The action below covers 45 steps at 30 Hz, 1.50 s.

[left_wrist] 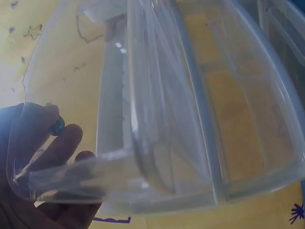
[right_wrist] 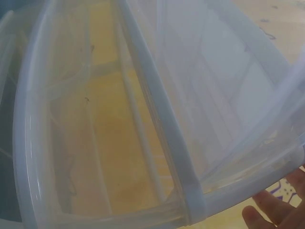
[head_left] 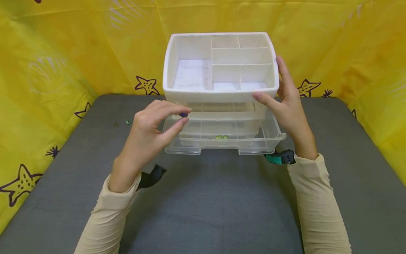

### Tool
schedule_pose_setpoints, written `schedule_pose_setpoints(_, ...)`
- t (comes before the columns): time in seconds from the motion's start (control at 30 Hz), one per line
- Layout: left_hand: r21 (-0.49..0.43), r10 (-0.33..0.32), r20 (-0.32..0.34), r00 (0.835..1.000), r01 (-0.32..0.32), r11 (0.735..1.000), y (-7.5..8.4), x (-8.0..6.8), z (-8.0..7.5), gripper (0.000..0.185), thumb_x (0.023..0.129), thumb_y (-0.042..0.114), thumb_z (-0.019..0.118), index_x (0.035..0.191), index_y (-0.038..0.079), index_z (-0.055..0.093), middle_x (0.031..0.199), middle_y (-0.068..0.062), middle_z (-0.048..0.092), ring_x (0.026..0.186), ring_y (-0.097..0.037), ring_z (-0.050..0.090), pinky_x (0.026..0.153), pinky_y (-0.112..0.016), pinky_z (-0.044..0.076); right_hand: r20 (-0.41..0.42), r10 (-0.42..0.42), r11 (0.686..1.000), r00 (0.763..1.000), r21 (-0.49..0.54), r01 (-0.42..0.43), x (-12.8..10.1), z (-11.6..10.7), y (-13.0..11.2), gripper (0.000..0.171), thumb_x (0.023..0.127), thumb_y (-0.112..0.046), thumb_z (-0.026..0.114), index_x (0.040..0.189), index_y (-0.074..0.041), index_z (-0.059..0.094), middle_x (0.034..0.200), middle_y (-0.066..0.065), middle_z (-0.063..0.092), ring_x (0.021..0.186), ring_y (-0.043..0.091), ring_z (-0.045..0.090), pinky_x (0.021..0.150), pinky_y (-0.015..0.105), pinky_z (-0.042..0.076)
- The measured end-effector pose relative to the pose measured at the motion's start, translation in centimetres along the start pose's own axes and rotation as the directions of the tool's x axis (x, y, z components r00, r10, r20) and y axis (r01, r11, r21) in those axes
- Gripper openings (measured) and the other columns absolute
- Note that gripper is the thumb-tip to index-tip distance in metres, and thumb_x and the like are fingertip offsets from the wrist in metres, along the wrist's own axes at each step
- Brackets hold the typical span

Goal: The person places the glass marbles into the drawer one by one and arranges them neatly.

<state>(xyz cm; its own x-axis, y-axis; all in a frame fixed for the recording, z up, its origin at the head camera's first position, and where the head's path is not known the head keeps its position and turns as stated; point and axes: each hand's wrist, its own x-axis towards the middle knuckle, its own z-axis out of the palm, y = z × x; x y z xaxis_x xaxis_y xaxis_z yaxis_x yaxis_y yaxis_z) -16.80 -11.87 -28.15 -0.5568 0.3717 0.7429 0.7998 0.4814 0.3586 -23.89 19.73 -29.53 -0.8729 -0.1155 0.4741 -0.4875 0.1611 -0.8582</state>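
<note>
Left hand: the left hand (head_left: pixel 149 128) pinches a small dark blue marble (head_left: pixel 183 114) between thumb and index fingertip, just beside the left front corner of the open drawer; the left wrist view shows the marble (left_wrist: pixel 57 126) at the fingertips, seen through clear plastic.
Right hand: the right hand (head_left: pixel 287 102) rests on the right side of the white organizer (head_left: pixel 220 92), with straight fingers along its side wall and the thumb on its front rim.
Organizer: it stands on the gray tabletop (head_left: pixel 209 204), with an open top tray split into several compartments.
Drawer: the clear drawer (head_left: pixel 225 141) under the tray is pulled out toward the person.
Marbles in drawer: two small green marbles (head_left: pixel 222 137) lie near the front wall of the drawer.
Other marbles: two small marbles (head_left: pixel 122 123) lie on the tabletop, well apart to the left.
Background: a yellow cloth (head_left: pixel 57 56) with starfish prints.
</note>
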Motion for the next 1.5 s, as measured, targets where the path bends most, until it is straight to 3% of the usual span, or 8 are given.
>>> schedule_pose_setpoints(0.33,-0.111,0.001,0.067,0.998,0.007,0.994,0.6,0.0,1.1,0.019,0.085,0.001,0.075,0.105,0.002,0.075,0.098,-0.009,0.075,0.093,-0.015,0.066,0.088,-0.023,0.049,-0.003,0.01,0.999,1.0,-0.031,-0.01,0.0,0.0,-0.1,0.087,0.088,-0.01,0.073,0.158,-0.028,0.025,0.153,0.003,0.041,0.117,0.023,0.055,0.086,0.019,0.056)
schedule_pose_setpoints(0.53,-0.091,-0.044,0.114,0.993,0.055,0.994,0.6,-0.1,1.2,0.019,0.088,0.003,0.073,0.106,0.006,0.076,0.1,-0.006,0.076,0.096,-0.016,0.067,0.089,-0.029,0.045,-0.003,0.021,0.999,1.0,-0.03,-0.022,0.0,0.0,0.0,0.088,0.087,-0.011,0.074,0.158,-0.028,0.024,0.153,0.004,0.041,0.116,0.024,0.055,0.085,0.022,0.057)
schedule_pose_setpoints(0.77,-0.046,-0.088,0.197,0.976,0.099,0.994,0.8,-0.1,0.9,0.016,0.092,0.007,0.068,0.105,0.011,0.077,0.099,-0.002,0.076,0.095,-0.014,0.065,0.083,-0.031,0.041,-0.004,0.024,1.0,1.0,-0.011,-0.024,0.0,0.0,0.0,0.089,0.087,-0.01,0.075,0.157,-0.029,0.025,0.151,0.006,0.043,0.115,0.023,0.056,0.083,0.017,0.056)
schedule_pose_setpoints(1.23,-0.052,-0.145,0.242,0.959,0.162,0.986,1.0,0.0,0.5,0.011,0.092,0.01,0.069,0.102,0.011,0.075,0.096,0.002,0.075,0.081,-0.007,0.057,0.081,-0.029,0.037,-0.009,0.039,0.999,0.999,-0.032,-0.039,0.0,0.0,-0.1,0.089,0.086,-0.012,0.076,0.157,-0.03,0.024,0.149,0.008,0.046,0.116,0.023,0.055,0.087,0.021,0.056)
schedule_pose_setpoints(1.37,-0.062,-0.118,0.238,0.964,0.136,0.989,1.0,0.1,0.5,0.007,0.091,0.011,0.072,0.097,0.011,0.076,0.091,0.003,0.075,0.08,-0.007,0.057,0.081,-0.029,0.039,-0.011,0.033,0.998,0.999,-0.048,-0.034,0.0,0.0,-0.1,0.089,0.087,-0.012,0.075,0.157,-0.03,0.024,0.151,0.005,0.044,0.116,0.023,0.055,0.088,0.021,0.056)
schedule_pose_setpoints(1.5,-0.066,-0.027,0.239,0.971,0.044,0.997,0.8,0.1,0.6,0.005,0.089,0.012,0.073,0.09,0.01,0.077,0.081,0.005,0.073,0.076,-0.006,0.059,0.078,-0.029,0.04,-0.014,0.028,0.998,1.0,-0.052,-0.029,0.0,0.0,-0.1,0.089,0.087,-0.013,0.075,0.158,-0.029,0.024,0.152,0.003,0.042,0.117,0.022,0.055,0.088,0.02,0.055)
